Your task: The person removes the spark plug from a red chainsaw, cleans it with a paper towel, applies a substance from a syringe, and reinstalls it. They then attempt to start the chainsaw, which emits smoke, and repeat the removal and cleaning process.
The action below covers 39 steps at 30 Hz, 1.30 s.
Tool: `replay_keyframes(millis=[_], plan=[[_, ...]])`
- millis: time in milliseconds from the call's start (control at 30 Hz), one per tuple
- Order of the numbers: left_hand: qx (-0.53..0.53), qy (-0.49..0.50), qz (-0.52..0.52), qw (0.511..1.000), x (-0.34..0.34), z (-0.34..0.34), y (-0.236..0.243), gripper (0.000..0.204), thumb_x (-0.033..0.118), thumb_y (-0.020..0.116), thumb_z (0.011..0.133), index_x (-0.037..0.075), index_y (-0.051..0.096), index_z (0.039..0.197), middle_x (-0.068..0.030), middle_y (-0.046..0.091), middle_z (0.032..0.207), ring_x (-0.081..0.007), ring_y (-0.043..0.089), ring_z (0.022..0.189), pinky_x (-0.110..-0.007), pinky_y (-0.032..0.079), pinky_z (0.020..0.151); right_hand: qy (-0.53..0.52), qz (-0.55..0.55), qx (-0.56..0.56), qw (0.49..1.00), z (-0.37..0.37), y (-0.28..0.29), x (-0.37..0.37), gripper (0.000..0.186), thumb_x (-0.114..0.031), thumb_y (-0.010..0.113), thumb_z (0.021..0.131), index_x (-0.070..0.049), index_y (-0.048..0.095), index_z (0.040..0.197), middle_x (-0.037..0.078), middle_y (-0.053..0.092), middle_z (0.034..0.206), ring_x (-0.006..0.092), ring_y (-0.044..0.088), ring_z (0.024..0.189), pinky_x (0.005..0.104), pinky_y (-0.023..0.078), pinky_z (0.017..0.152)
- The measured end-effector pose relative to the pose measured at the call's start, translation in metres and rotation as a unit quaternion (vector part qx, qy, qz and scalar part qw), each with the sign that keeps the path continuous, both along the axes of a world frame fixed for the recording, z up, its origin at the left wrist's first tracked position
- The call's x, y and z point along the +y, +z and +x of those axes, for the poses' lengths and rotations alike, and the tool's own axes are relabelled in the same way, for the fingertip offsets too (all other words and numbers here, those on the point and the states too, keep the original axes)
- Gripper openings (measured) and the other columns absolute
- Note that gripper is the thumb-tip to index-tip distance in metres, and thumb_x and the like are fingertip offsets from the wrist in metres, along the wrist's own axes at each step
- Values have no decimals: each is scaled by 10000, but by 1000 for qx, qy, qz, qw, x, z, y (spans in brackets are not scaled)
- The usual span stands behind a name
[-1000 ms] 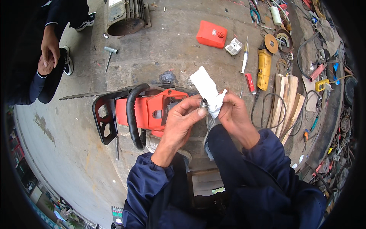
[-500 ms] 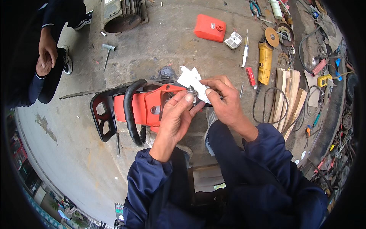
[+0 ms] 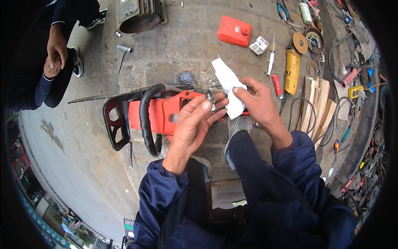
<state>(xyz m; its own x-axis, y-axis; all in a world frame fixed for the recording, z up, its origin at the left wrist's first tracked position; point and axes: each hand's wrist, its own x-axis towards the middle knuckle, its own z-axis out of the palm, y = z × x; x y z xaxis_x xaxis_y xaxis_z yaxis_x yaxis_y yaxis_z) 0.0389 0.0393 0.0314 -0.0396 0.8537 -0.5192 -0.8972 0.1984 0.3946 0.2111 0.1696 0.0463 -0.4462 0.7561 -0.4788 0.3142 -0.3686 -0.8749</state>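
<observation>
Since the prev. frame, the R hand point(image 3: 260, 101) has drawn off to the right w/ the white paper point(image 3: 225, 76), which now hangs longer and flatter; the L hand point(image 3: 190, 124) is at approx. the same spot. Both hands are over the chainsaw point(image 3: 159, 112) on the concrete floor point(image 3: 178, 50).

L hand: thumb and fingers closed on a small metal spark plug point(image 3: 210, 98), upper end showing, lower pt. partly hidden btwn the fingers; other fingers half-curled. R hand: thumb pressed on the paper, fingers mostly hidden beneath. Paper's edge is v. near the L fingertips; can't tell if touching.

Chainsaw: orange, black front handle, bar pointing to the floor's left side; rear pt. blocked by the L hand. Toward the floor's right edge: yellow grinder point(image 3: 292, 70), split wood point(image 3: 310, 103), syringe point(image 3: 272, 57). Clutter along that edge is bent and too jumbled to sort out. At the floor's far edge, a finned metal block point(image 3: 139, 18) is cut off by the frame. Far left, a co-worker's clasped hands point(image 3: 56, 52); head out of view.
</observation>
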Motion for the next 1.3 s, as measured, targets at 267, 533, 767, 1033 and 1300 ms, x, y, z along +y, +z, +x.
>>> replay_keyframes(millis=[267, 533, 767, 1033, 1300], plan=[[109, 10, -32, 993, 3, -2, 4, 181, 80, 731, 1032, 23, 700, 1201, -188, 758, 1176, -309, 780, 1079, -362, 676, 857, -6, -145, 119, 982, 2, 9, 18, 456, -67, 682, 948, 132, 635, 1355, 156, 724, 1173, 129, 669, 1012, 277, 533, 867], [220, 1, -44, 974, 6, -1, 3, 160, 69, 761, 1014, 20, 676, 1140, -121, 773, 1039, -189, 774, 917, -306, 648, 771, 48, -235, 203, 949, 8, 18, 25, 562, 40, 615, 897, 165, 545, 1441, 212, 675, 1331, 236, 691, 1192, 360, 555, 1038], [310, -3, -60, 949, 4, 1, 5, 244, 45, 816, 967, -3, 650, 1139, -66, 748, 1008, -118, 721, 862, -263, 597, 746, 52, -245, 193, 949, 1, 20, 23, 480, -58, 700, 999, 149, 575, 1415, 215, 697, 1315, 261, 727, 1167, 391, 584, 1036], [600, -56, -19, 798, 6, -1, 12, 249, 61, 853, 900, -11, 685, 1069, -69, 736, 964, -132, 694, 791, -286, 582, 714, 166, -102, 26, 980, -13, 26, 27, 355, -169, 753, 990, 94, 707, 1225, 121, 763, 950, 151, 718, 811, 304, 569, 712], [789, -107, 116, 594, 15, -22, 30, 255, 7, 858, 842, -3, 703, 1044, -131, 723, 926, -253, 720, 765, -345, 576, 680, 287, 15, 3, 958, -18, 28, 50, 373, -214, 752, 953, 101, 698, 1146, 124, 710, 805, 150, 646, 687, 352, 514, 627]])
